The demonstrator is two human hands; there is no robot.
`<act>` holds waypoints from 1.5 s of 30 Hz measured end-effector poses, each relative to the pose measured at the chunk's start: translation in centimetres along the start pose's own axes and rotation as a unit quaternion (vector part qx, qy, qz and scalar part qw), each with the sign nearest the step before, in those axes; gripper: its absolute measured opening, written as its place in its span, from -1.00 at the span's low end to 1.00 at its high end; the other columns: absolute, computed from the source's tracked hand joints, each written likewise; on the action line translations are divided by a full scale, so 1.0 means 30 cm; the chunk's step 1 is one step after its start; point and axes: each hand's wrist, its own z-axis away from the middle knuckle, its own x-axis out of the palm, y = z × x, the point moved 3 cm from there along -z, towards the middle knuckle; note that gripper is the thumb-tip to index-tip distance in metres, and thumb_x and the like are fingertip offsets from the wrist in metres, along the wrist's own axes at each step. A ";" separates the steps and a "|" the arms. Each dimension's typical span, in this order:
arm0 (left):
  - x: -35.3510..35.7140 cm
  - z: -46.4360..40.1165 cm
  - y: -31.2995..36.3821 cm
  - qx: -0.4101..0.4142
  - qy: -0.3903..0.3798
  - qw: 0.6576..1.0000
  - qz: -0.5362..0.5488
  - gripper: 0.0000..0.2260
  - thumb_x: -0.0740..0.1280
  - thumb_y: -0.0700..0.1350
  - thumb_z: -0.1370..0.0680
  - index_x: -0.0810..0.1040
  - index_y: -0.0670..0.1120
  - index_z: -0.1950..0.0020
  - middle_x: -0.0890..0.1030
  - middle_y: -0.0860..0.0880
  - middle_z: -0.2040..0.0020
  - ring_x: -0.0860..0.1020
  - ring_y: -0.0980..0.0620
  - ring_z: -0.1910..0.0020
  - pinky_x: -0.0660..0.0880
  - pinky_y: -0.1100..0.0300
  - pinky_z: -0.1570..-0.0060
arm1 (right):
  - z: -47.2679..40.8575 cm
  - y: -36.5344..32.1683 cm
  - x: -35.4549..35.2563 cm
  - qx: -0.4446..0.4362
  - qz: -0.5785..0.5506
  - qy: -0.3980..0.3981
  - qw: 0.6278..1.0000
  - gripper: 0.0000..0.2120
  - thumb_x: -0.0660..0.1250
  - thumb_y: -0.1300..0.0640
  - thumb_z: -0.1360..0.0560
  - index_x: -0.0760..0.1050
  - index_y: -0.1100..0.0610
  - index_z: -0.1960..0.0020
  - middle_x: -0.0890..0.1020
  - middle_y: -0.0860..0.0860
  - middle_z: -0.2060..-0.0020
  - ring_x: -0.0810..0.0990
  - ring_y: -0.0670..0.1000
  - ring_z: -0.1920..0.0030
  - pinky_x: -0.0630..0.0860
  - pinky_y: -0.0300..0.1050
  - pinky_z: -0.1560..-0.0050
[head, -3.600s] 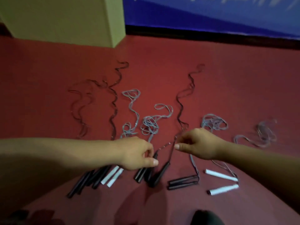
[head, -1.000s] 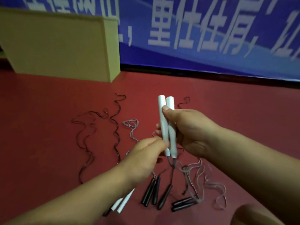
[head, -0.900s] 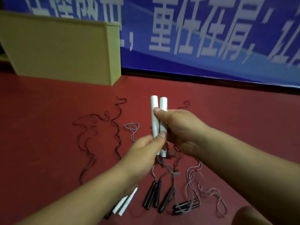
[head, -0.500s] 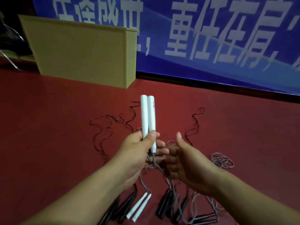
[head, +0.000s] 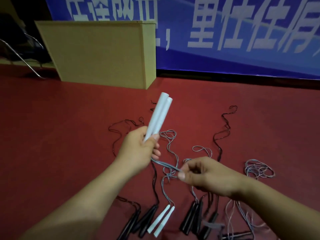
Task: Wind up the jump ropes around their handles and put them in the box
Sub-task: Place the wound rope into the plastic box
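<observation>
Two white handles (head: 159, 115) up in the air, side by side, tips pointing up and away, the left hand (head: 138, 150) wrapped round their lower ends, thumb across the front. Out of the bottom of that fist comes the grey cord (head: 165, 165), running tight across to the right hand (head: 203, 174), which pinches it between thumb and curled fingers, just beside the left and a touch lower. Below them on the red floor (head: 60, 135), another white pair of handles (head: 161, 221) lies flat between black handles (head: 147, 219) on the left and more black handles (head: 192, 217) on the right, cords snaking away from all of them. A loose grey coil (head: 258, 169) sits off to the right. Further back, the tan cardboard box (head: 98, 52) stands against a blue banner (head: 233, 32) with big white characters, well apart from the held rope.
</observation>
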 end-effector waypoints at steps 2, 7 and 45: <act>-0.040 -0.032 -0.036 -0.013 0.024 0.999 -0.038 -0.84 0.25 -0.26 -0.64 0.52 -0.11 0.12 0.52 -0.09 0.34 0.55 0.11 0.52 0.58 0.22 0.44 | 0.008 0.038 -0.049 0.011 0.053 0.014 0.998 -0.79 0.45 0.00 -0.48 0.54 0.05 0.27 0.43 -0.08 0.44 0.34 -0.09 0.41 0.29 -0.18 0.34; -0.066 -0.042 -0.107 -0.064 -0.056 0.983 -0.164 -0.85 0.27 -0.24 -0.63 0.53 -0.10 0.12 0.58 -0.10 0.30 0.63 0.02 0.41 0.62 0.15 0.34 | 0.017 0.085 -0.162 0.040 0.049 0.057 0.996 -0.74 0.41 0.03 -0.51 0.53 0.19 0.25 0.58 0.05 0.37 0.50 -0.07 0.34 0.40 -0.29 0.27; 0.178 0.111 -0.041 -0.218 -0.343 0.911 0.069 -0.89 0.28 -0.13 -0.61 0.55 -0.12 0.06 0.64 -0.02 0.28 0.56 0.10 0.35 0.46 0.30 0.29 | 0.011 0.026 -0.202 -0.087 -0.143 0.204 0.965 -0.85 0.25 0.16 -0.60 0.49 0.22 0.08 0.60 0.09 0.20 0.56 0.01 0.31 0.54 -0.09 0.38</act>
